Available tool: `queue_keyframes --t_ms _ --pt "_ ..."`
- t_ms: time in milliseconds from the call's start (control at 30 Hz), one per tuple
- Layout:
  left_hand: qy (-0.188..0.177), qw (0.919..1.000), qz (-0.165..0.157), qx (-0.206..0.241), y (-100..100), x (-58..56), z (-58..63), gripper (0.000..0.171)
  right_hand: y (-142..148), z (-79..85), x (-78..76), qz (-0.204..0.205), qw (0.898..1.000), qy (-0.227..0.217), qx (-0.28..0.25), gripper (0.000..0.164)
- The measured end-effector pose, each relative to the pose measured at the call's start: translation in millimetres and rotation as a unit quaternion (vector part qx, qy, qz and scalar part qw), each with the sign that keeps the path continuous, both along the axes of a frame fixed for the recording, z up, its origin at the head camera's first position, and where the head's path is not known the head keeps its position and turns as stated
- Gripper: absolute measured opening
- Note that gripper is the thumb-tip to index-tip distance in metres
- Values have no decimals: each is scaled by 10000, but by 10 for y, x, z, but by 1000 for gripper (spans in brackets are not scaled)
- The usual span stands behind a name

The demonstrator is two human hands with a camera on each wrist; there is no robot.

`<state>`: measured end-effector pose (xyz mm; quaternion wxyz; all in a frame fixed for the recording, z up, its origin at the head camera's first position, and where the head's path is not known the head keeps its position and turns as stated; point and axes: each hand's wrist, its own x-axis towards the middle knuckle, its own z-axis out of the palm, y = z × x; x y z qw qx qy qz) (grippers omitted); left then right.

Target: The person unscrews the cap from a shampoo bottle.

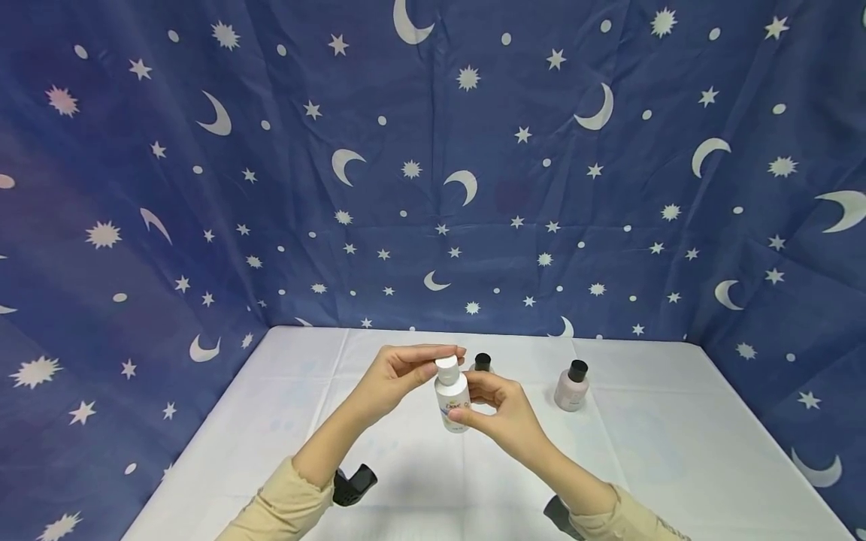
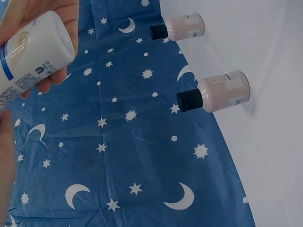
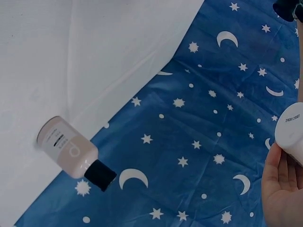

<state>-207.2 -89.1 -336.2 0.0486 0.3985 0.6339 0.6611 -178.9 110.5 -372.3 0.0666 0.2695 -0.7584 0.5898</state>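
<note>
A small white bottle (image 1: 452, 398) with a coloured label is held up over the table, slightly tilted, its white cap (image 1: 447, 367) at the top. My right hand (image 1: 504, 412) grips the bottle's body, thumb across the front label and fingers behind. At the cap, my left hand (image 1: 392, 378) pinches with its thumb on the near side and fingers reaching over and behind. The left wrist view shows the white bottle (image 2: 35, 52) from its base end, resting against the right palm. In the right wrist view, the bottle's printed round base (image 3: 292, 126) appears above the right hand (image 3: 284, 189).
A pink bottle with a black cap (image 1: 571, 387) stands on the white-covered table (image 1: 649, 421), right of my hands. Another black-capped bottle (image 1: 482, 362) is partly hidden behind the right hand. Blue cloth (image 1: 501, 165) with moons and stars surrounds the table's back and sides.
</note>
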Motion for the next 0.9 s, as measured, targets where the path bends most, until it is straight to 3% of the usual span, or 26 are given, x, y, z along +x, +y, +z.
queue_keyframes --t_ms 200,400,733,900 --pt "-231 9993 298 54 31 -4 13 50 16 6 4 -38 10000 -28 -1 37" --pt "-132 9985 499 193 66 -6 21 54 14 8 9 -21 10000 -55 -26 37" --pt "-182 9983 484 273 98 -35 34 56 23 6 -19 -43 10000 6 -16 37" --pt "-15 9995 318 42 70 -46 17 42 35 3 -33 -52 10000 -59 -20 37"
